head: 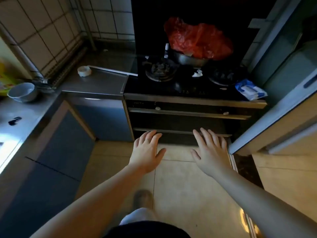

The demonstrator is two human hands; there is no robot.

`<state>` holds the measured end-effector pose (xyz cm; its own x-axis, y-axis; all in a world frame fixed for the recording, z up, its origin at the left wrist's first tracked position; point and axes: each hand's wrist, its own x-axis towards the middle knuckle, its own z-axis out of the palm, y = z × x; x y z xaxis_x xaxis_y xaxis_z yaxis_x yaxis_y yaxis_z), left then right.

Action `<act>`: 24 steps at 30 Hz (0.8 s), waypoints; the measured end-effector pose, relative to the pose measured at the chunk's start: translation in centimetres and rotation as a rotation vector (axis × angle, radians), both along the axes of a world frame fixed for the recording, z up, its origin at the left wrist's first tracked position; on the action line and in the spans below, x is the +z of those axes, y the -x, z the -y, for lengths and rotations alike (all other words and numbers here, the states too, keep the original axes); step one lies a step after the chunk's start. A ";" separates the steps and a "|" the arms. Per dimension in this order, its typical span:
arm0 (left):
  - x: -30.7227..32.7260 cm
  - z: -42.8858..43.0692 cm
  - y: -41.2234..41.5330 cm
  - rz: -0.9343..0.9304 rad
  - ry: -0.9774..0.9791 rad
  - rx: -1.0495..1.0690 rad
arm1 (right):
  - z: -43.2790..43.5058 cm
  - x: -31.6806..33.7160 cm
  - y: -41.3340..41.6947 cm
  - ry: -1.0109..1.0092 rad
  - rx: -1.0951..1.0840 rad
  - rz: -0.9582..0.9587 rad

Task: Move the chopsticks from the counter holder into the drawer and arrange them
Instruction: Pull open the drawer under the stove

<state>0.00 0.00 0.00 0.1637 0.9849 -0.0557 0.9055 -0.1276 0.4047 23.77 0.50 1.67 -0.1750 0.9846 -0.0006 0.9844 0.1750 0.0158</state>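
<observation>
Left grip (148, 148) and right grip (210, 150), fingers spread and empty, reach the closed lower drawer (178, 139); no chopsticks show, so everything seems left to do.

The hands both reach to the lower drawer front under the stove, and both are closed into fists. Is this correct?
Not fists. The head view shows the left hand and right hand reaching to the lower drawer front under the stove, both open and flat.

No readable text anywhere.
</observation>
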 end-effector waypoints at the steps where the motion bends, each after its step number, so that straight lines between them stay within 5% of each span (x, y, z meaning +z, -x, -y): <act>1: -0.6 -0.7 -0.6 0.000 0.028 -0.005 | -0.6 -0.4 -0.2 0.044 -0.009 -0.001; 11: -7.9 -12.1 -4.1 0.032 0.223 -0.019 | -10.4 -5.7 -2.3 0.142 -0.046 0.035; 24: -15.1 -25.5 -5.5 0.271 0.609 0.131 | -22.3 -13.4 -2.3 0.462 -0.198 -0.228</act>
<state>5.45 25.50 -15.15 0.1318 0.8036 -0.5804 0.7545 0.2984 0.5845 26.11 22.82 -11.73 -0.0328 0.9051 -0.4240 0.9687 -0.0757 -0.2364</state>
